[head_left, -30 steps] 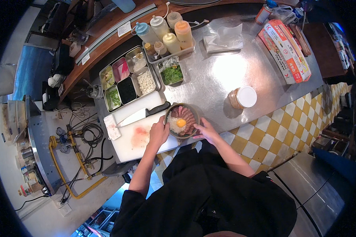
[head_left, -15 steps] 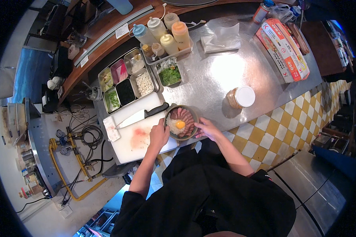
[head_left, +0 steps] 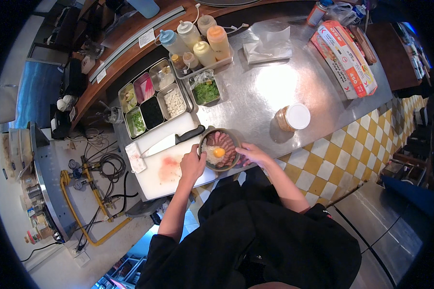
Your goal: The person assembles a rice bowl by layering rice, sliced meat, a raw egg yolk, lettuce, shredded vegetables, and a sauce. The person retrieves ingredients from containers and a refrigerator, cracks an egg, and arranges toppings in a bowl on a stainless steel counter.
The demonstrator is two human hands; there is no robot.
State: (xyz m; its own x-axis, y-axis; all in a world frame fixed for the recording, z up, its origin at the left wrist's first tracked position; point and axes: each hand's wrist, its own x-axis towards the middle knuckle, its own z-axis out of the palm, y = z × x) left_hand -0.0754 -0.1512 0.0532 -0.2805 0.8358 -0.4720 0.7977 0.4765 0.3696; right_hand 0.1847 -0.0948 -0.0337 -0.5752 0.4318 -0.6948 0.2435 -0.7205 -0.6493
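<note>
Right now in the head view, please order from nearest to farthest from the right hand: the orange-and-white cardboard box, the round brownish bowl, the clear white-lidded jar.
1. Round brownish bowl: touching the right hand, left side.
2. Clear white-lidded jar: ahead, right.
3. Orange-and-white cardboard box: farther ahead, right.

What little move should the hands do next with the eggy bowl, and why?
Perhaps slide the bowl slightly away from the near edge of the steel table, without tilting it. The left hand and right hand hold opposite sides, the bowl looks close to that edge, and a round egg yolk lies on top, so it might slip.
</note>
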